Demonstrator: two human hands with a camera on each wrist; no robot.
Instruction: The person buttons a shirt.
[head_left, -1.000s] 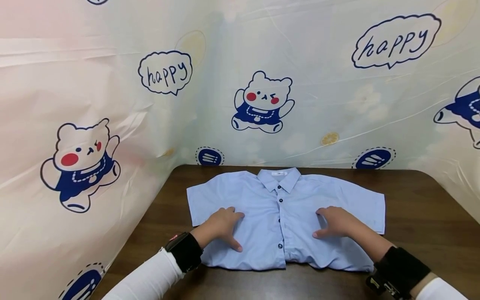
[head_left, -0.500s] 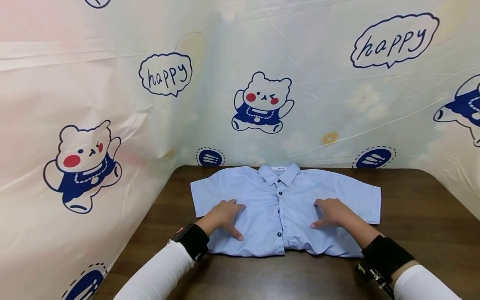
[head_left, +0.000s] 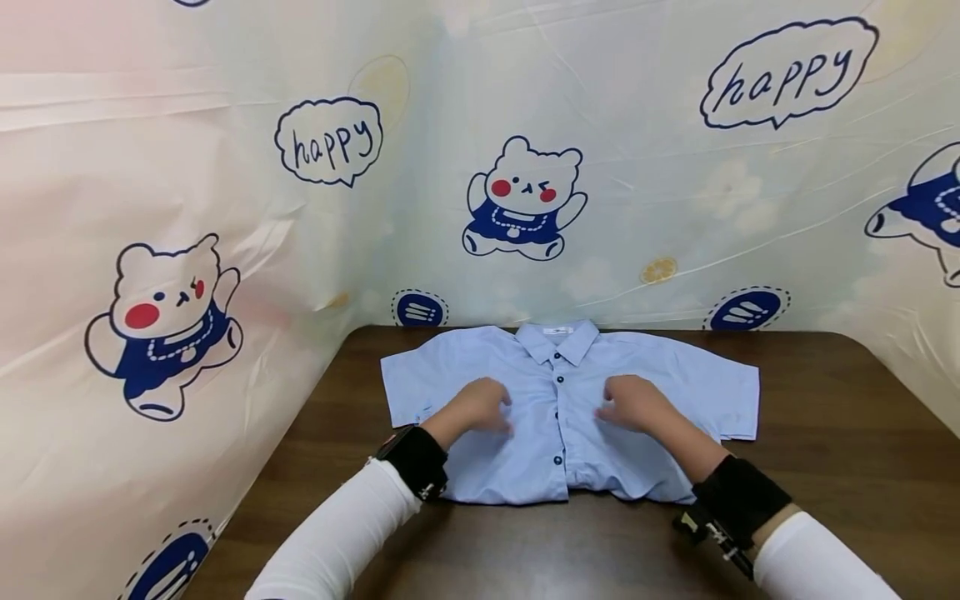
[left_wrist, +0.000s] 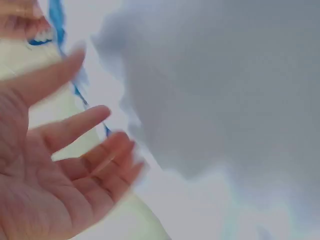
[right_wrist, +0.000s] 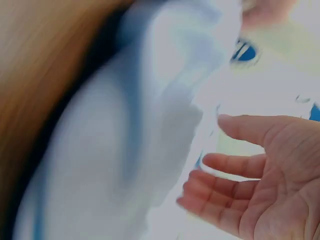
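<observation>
A light blue short-sleeved button shirt lies front side up on the brown table, its collar at the far edge and its lower part tucked under. Over its left half hovers my left hand, fingers loosely bent and apart from the cloth; the left wrist view shows that hand with nothing in its palm. My right hand is above the other half of the shirt. In the right wrist view its fingers are spread and relaxed, holding nothing. Both wrist views are blurred.
The brown wooden table extends to both sides of the shirt and in front of it. A printed curtain with bears and "happy" bubbles hangs behind and along the left. Black wrist straps with cameras sit on both forearms.
The shirt has shifted slightly away toward the far table edge. Both hands have come off the cloth and moved inward, closer to each other.
</observation>
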